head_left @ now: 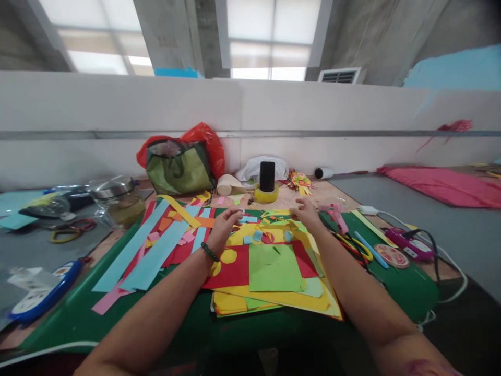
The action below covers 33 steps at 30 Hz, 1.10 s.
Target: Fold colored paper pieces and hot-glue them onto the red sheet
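My left hand (226, 225), a dark beaded bracelet on its wrist, is closed in a pinch at the far side of the paper pile. A small whitish curled piece (242, 212) shows at its fingertips. Opposite it, my right hand (307, 214) has its fingers curled together near a yellow strip; whether it grips that is too small to tell. Between my forearms lie a light green paper sheet (274, 269), a red sheet (230, 266) and a stack of yellow sheets (270, 297). Small cut pieces, including a red disc (267, 238) and a yellow disc (229, 256), are scattered on top.
Blue paper strips (156, 256) spread on the left of the green mat (188, 308). On the right are a pink glue gun (337, 216), scissors (358, 245) and a blue pen (371, 250). Behind stand a phone (267, 176) on yellow tape (266, 195), a green bag (180, 169) and a jar (117, 201).
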Each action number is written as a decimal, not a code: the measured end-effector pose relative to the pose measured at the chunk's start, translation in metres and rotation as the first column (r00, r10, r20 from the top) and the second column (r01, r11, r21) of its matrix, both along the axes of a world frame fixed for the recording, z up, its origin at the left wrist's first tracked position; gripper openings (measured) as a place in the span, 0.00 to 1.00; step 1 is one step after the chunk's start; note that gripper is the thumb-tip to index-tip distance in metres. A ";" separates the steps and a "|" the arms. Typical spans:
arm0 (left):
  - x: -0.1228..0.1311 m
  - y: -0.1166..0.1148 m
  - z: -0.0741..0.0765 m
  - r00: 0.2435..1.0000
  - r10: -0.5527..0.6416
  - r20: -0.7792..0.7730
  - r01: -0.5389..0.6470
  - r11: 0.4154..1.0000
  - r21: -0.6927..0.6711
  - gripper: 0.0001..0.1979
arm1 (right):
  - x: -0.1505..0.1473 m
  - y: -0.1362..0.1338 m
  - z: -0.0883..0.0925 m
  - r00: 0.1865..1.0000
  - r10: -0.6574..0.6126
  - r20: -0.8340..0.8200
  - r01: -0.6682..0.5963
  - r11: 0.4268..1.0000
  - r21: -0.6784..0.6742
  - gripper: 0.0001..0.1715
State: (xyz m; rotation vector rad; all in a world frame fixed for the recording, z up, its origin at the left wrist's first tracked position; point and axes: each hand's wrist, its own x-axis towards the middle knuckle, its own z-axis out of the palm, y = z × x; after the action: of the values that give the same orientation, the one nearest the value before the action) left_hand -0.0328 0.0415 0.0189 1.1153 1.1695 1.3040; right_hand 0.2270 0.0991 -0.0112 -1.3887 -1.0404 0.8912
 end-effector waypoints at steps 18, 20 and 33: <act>-0.008 0.012 -0.010 0.999 0.050 -0.013 -0.049 0.997 0.051 0.18 | 0.024 0.003 0.000 0.995 -0.055 -0.083 0.056 0.998 0.005 0.26; -0.008 0.010 -0.010 0.999 0.017 -0.035 -0.014 0.998 0.069 0.19 | 0.017 -0.004 0.007 0.993 0.005 -0.119 0.000 0.999 0.038 0.27; 0.016 -0.029 0.000 0.764 -0.645 0.012 0.643 0.763 0.069 0.19 | -0.075 -0.073 0.023 0.872 0.490 -0.011 -0.456 0.818 0.352 0.28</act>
State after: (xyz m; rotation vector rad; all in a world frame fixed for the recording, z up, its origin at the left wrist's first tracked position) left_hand -0.0166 0.0126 0.0185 1.3751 0.6151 0.8080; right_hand 0.1520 0.0261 0.0117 -0.7911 -1.4203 1.0667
